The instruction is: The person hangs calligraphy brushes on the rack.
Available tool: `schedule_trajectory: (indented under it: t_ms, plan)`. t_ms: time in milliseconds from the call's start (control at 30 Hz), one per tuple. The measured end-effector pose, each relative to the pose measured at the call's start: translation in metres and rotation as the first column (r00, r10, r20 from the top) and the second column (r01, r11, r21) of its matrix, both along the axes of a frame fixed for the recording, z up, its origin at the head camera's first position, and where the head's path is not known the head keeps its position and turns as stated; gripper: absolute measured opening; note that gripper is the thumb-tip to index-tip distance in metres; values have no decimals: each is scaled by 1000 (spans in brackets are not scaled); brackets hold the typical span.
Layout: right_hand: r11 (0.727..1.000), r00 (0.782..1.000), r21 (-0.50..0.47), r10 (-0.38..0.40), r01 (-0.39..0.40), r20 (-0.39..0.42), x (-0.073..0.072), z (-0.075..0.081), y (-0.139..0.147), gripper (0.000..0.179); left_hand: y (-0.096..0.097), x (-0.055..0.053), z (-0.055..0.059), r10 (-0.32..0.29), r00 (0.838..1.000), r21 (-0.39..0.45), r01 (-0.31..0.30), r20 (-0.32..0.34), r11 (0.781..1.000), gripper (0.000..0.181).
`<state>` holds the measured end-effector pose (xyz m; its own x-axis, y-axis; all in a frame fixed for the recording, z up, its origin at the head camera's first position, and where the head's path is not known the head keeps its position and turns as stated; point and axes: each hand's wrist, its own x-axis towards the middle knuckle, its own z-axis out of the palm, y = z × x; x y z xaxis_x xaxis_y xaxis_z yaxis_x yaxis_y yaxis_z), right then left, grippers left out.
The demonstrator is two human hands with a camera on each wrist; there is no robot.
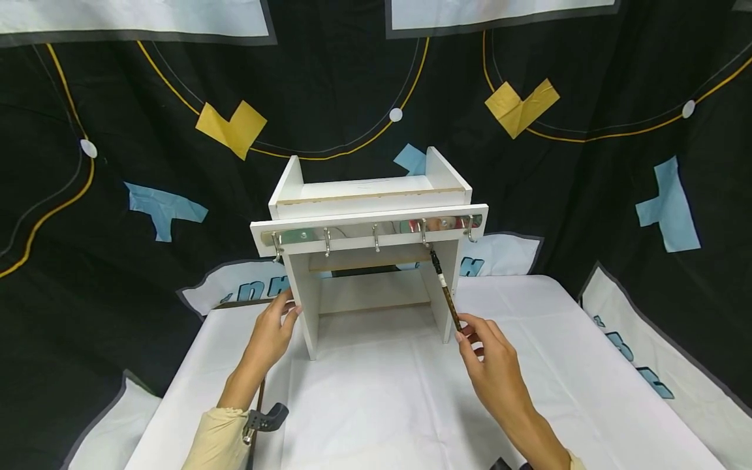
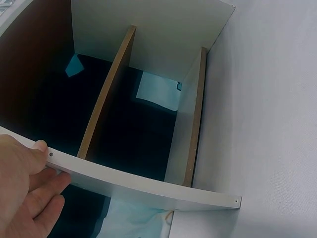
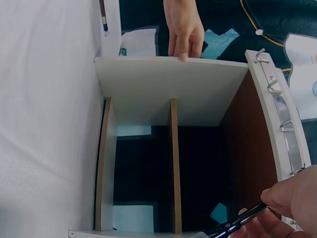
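Note:
A white wooden shelf stands on the cloth-covered table, with a hook rail of several metal hooks across its upper front. Around the front edge of its left side panel, my left hand rests its thumb, the fingers lying against the outer face. My right hand pinches the lower end of a slim brown calligraphy brush with a white band. Its black upper end meets a metal hook near the right; whether its loop is on the hook cannot be told.
Another slim stick with a loop, like a brush, lies left of the shelf. White cloth covers the table. Black drapes hang behind, with blue and yellow tape pieces. A black strap device sits on my left wrist.

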<state>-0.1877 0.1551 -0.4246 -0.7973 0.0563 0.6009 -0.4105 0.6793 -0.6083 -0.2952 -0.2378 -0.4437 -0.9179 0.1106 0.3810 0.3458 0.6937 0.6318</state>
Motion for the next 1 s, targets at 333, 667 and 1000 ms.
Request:
schedule_trajectory:
  t_ms: [333,667,1000]
  plan:
    - [1000,1000,0,14,-14,8,-6,-2,-3,36,0,1,0,16,1000,1,-16,12,1000,49]
    - [1000,1000,-10,23,-23,-9,-12,-6,-7,37,0,1,0,19,1000,9,-20,20,1000,49]
    - [1000,999,-22,14,-14,-31,-17,-14,-8,35,3,2,1,22,1000,14,-22,21,1000,49]
